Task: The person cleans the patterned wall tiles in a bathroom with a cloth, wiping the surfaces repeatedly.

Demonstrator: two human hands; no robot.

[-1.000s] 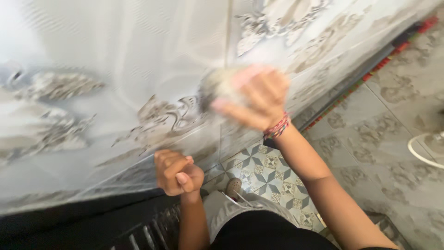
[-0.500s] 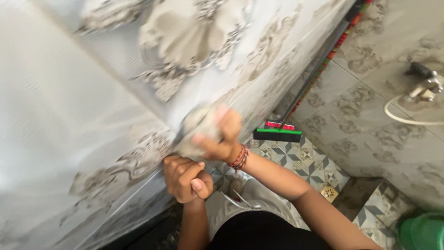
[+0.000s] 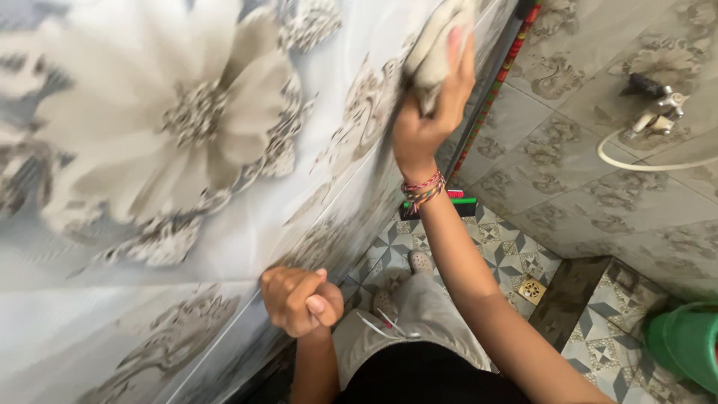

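Flower-patterned wall tile (image 3: 172,142) fills the left of the view. My left hand (image 3: 299,299) is low against it, fingers curled tight into a fist; nothing visible inside, though the palm is hidden so I cannot tell for sure. Further right, my right hand (image 3: 430,112) is raised high, fingers closed over a pale cloth (image 3: 437,45), pressing it flat to the wall tile. Woven bracelets (image 3: 422,187) on that wrist. Below, a green-and-black brush (image 3: 441,206) lies on the patterned floor (image 3: 508,254). Right wall: tap (image 3: 658,105) with white hose (image 3: 636,161). Green bucket (image 3: 684,340) at bottom right corner.
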